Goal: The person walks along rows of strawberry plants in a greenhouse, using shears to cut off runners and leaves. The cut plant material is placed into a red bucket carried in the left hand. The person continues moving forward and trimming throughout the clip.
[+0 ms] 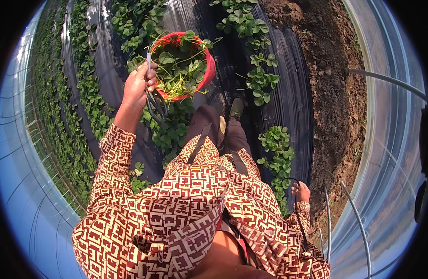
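Observation:
My left hand (142, 82) is closed at the left rim of a red basket (209, 71), around a grey strip-like piece (148, 62). Cut green leaves and stems (182, 71) fill the basket, some hanging over its rim. Dark loops (157, 106) hang below the same hand; whether they are tool handles or cord is unclear. Low at my right side is my right hand (301, 191), its fingers curled, beside a strawberry plant row (276, 150). A thin black cord (297, 216) runs past it, and its grip is too small to make out.
Strawberry rows (90, 90) grow through black plastic mulch (290, 87). My shoe (237, 108) stands in the furrow between rows. Bare soil (339, 90) borders the bed on the right, beside the clear plastic tunnel wall (391, 115). Metal rods (356, 216) rise near my right side.

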A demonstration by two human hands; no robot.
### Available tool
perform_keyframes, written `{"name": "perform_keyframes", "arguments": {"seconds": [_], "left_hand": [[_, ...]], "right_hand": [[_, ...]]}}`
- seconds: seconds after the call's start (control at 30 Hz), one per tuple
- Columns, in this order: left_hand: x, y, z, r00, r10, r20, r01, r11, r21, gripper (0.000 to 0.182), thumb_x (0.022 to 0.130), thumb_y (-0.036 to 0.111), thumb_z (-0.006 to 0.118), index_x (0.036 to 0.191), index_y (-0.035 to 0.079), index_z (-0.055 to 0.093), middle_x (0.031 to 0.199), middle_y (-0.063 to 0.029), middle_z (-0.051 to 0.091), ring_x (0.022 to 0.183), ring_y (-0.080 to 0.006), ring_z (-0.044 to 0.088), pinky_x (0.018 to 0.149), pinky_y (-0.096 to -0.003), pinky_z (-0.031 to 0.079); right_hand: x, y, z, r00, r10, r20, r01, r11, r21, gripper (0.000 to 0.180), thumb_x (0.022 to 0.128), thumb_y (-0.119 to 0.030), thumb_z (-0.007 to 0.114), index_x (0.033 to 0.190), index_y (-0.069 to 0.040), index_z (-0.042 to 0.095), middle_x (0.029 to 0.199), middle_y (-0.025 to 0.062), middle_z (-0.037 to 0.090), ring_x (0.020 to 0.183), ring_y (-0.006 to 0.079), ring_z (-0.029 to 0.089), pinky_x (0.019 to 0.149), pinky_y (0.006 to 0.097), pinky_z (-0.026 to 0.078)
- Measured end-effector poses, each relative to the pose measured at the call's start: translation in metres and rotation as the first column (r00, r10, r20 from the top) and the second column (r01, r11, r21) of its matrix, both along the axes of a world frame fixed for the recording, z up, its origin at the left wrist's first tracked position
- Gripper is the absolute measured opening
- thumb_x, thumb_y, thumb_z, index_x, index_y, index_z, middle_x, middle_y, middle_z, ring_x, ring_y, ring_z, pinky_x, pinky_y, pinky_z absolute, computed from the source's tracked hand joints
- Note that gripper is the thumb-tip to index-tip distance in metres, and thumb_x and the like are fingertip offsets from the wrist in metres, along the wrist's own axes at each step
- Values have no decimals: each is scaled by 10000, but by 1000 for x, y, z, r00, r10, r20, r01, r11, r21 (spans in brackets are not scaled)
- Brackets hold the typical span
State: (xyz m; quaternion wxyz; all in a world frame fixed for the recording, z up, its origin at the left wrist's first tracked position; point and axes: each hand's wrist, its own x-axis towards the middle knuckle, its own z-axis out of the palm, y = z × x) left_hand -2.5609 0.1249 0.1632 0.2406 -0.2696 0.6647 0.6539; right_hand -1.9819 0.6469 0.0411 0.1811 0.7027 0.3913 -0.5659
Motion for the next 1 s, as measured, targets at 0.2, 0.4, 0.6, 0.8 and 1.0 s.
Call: {"name": "perform_keyframes", "arguments": {"seconds": [0.2, 0.4, 0.6, 0.8, 1.0], "left_hand": [[-78, 4, -81, 989, 66, 129, -62, 997, -38, 316, 1089, 287, 485, 1106, -16, 571, 713, 50, 427, 579, -62, 385, 475, -215, 327], [-147, 19, -184, 970, 130, 206, -111, 989, -100, 305, 1083, 279, 493, 1062, -6, 602, 717, -4, 518, 546, -97, 446, 449, -241, 350], [-220, 34, -305, 956, 156, 249, -125, 983, -135, 263, 1073, 242, 455, 1055, 2, 564, 671, -15, 481, 552, -137, 462, 463, -280, 336], [-261, 22, -383, 976, 164, 144, -148, 983, -110, 215, 1053, 203, 491, 1053, 4, 574, 721, -47, 549, 621, -199, 573, 524, -311, 395], [-289, 45, -416, 966, 235, 104, -216, 962, -169, 170, 997, 164, 549, 945, 25, 631, 695, -45, 589, 582, -221, 636, 514, -325, 404]], "right_hand": [[-45, -21, -8, 992, 123, -3, -123, 992, -6, 243, 1012, -234, 640, 1164, -44, 630, 955, 55, 728, 727, 145, 702, 584, 281, 571], [-34, -48, 0, 998, 46, -38, -47, 999, -23, 238, 1007, -238, 642, 1163, -59, 643, 977, 53, 733, 737, 155, 717, 574, 260, 574], [-25, -86, 16, 998, -6, 64, 12, 996, -92, 188, 990, -246, 663, 1100, -93, 668, 989, 64, 751, 755, 171, 722, 556, 291, 549], [-34, -120, -18, 989, -37, 146, 61, 984, -166, 241, 1013, -247, 655, 1163, -62, 621, 1037, 104, 736, 740, 191, 723, 550, 311, 565], [-57, -141, -55, 996, -58, 64, 73, 962, -264, 249, 1021, -233, 641, 1216, -81, 608, 1051, 112, 736, 750, 195, 730, 574, 317, 591]]}}
